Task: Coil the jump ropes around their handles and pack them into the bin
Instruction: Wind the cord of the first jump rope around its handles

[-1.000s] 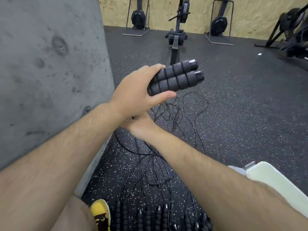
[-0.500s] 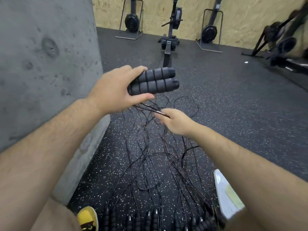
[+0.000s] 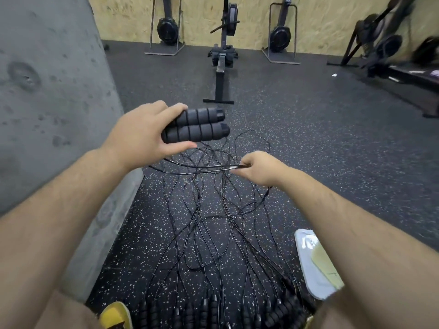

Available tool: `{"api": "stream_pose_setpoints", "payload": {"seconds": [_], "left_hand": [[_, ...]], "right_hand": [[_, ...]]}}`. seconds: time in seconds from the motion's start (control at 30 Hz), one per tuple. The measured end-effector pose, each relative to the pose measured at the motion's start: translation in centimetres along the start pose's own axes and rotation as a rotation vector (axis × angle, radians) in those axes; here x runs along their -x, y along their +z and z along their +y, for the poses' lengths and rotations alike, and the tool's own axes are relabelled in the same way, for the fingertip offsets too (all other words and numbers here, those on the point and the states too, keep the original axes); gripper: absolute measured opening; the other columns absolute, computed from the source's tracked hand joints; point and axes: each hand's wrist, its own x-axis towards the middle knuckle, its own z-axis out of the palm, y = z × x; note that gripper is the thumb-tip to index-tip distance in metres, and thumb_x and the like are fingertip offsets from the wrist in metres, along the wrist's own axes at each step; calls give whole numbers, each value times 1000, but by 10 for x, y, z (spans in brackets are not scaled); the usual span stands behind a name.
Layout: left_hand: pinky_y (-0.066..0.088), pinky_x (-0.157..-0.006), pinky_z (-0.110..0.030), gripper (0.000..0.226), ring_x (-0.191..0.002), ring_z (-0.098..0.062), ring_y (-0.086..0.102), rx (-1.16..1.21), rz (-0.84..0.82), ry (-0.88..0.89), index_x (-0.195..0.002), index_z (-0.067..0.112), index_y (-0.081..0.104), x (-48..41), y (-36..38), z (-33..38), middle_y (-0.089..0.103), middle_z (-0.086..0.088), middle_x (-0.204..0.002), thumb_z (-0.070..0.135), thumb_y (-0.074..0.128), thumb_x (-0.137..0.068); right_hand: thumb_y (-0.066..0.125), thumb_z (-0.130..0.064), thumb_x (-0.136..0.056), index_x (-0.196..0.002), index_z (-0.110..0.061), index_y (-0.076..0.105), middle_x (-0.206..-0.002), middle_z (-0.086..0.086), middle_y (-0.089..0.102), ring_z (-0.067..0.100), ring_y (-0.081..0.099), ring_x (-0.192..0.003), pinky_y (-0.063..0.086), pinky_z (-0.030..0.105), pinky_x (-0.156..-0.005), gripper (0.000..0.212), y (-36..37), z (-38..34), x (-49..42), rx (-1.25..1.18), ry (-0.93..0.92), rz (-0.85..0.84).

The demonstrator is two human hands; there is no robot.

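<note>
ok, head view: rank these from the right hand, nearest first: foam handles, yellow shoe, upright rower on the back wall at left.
1. foam handles: just up and left of the right hand, which pinches a rope; the left hand holds them.
2. yellow shoe: bottom left, by the person's leg.
3. upright rower: far back, against the wall at left.

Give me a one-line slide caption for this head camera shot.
The left hand holds two foam handles together while the right hand pinches the cord above tangled jump ropes on a gym floor.
</note>
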Motion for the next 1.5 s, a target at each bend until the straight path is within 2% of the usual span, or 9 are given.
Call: {"api": "stream_pose_setpoints", "payload": {"seconds": [0.2,0.33,0.43,0.5,0.77,0.93,1.03,1.17,1.5], "left_hand": [[45,-80,-26,63,-88,-6,59,519,-127,-232,-116,34,62,0,23,26,66,12,-99,79,55,-72],[40,-71,-10,67,-80,-16,58,690,-227,-131,-106,8,69,-2,35,53,67,-18,-102,68,54,-80],[44,-57,-16,57,-62,-8,57,766,-263,-181,-106,9,65,-7,40,67,64,-10,-88,63,59,-89],[43,-50,-21,39,-51,-7,53,891,-253,-246,-102,12,67,-11,41,72,61,-4,-73,51,59,-98],[36,-44,-25,88,-59,-19,50,1407,-107,-628,-113,-6,66,-23,45,73,58,-21,-86,73,63,-76],[35,-44,-24,50,-56,-14,53,1334,132,-797,-91,15,68,-29,37,52,72,-4,-89,65,64,-88],[41,-57,-29,47,-61,-12,53,859,103,-722,-91,20,68,-22,40,29,67,3,-79,67,63,-87],[51,-73,-40,47,-77,-19,60,436,-7,-454,-93,23,64,-10,51,20,66,4,-84,69,62,-84],[31,-51,-32,49,-64,-20,52,224,29,-427,-78,25,50,-11,51,5,54,6,-72,73,57,-85]], "right_hand": [[56,-49,-96,-67,-14,51,-59,0,50,18,43,-53,33,29,-53,45,-10,-14,-3,-154,-58,166],[41,-39,-93,-70,-26,50,-69,-4,53,20,50,-67,45,35,-62,28,-6,-29,-7,-127,-217,226],[38,-10,-93,-81,-21,61,-74,-1,55,17,52,-66,38,28,-57,28,-4,-43,-1,-152,-288,266],[45,-15,-99,-94,-14,63,-82,4,62,19,56,-72,39,27,-61,19,-4,-46,4,-189,-289,202],[45,-29,-101,-74,-32,50,-79,-5,64,15,59,-74,47,31,-73,28,-4,-52,8,-305,-310,182],[46,-58,-98,-71,-21,38,-55,-9,40,11,37,-49,32,28,-55,47,-12,-30,16,-295,-177,27],[41,-76,-89,-72,-22,44,-55,-11,40,10,37,-48,33,28,-60,57,-17,-15,21,-321,-120,7],[37,-60,-100,-79,-19,62,-61,-12,52,6,47,-54,37,28,-64,52,-21,-5,17,-261,-116,85],[28,-44,-107,-102,-15,55,-101,8,57,32,57,-89,45,41,-77,40,-36,28,5,319,19,480]]}}
